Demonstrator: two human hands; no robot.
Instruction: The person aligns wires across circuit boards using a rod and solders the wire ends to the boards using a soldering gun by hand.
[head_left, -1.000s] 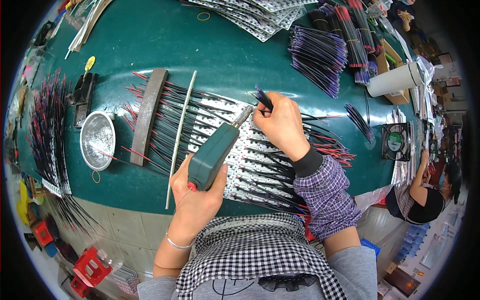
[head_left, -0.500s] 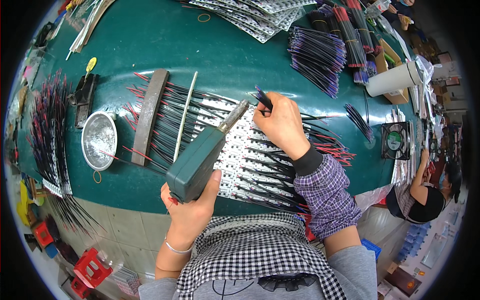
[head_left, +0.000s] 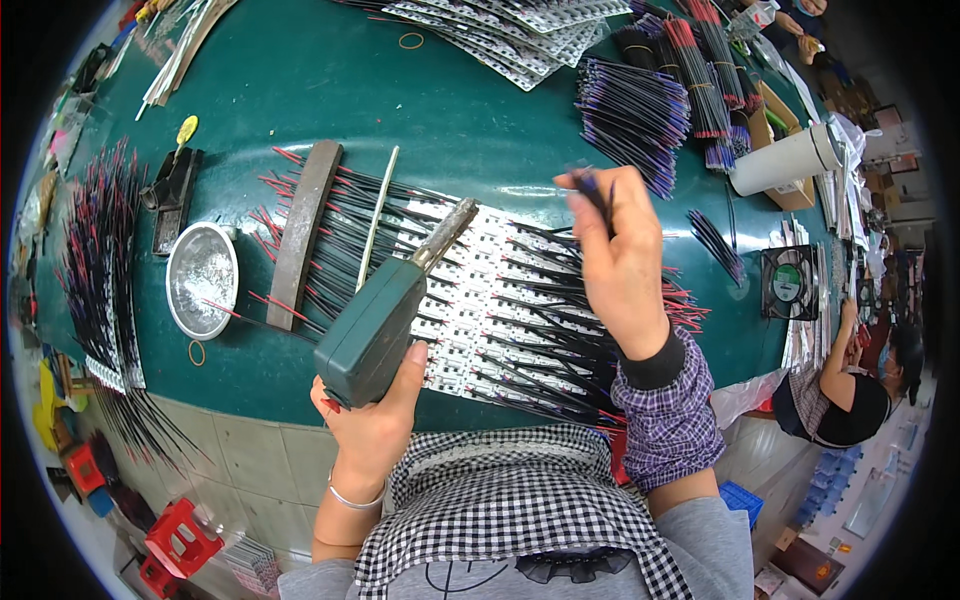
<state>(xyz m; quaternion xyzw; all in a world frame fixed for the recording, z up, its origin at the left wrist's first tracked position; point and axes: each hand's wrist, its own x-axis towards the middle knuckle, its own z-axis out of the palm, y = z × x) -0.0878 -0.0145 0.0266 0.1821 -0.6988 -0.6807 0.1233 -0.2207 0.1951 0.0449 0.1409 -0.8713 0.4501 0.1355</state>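
Head view, watched from my end, shows a left hand [head_left: 370,435] wrapped around a dark green, boxy handheld tool [head_left: 368,330]. Its slim metal tip [head_left: 448,234] points up and away, over the white panel of small circuit boards [head_left: 455,350]; I cannot tell whether the tip touches it.

I see the right hand [head_left: 625,265] raised at the panel's far right corner, thumb and fingers pinching a small bunch of black wires with purple ends [head_left: 594,195], somewhat blurred.

The panel lies flat on the dark green tabletop [head_left: 330,80], nearest the person's checked apron [head_left: 500,480], with rows of black wires fanning out from both sides. Across the left-hand wires I make out a flat grey bar [head_left: 303,235] and, nearer the panel, a thin pale stick [head_left: 378,220]. Farther left sits a round metal bowl [head_left: 203,325] with silvery residue inside.

On the right, I find a few loose black wires [head_left: 716,245] near a square black fan [head_left: 788,283], with a white cylinder [head_left: 780,172] beyond them. Thick bundles of purple-tipped black wires [head_left: 632,125] lie at the far right.
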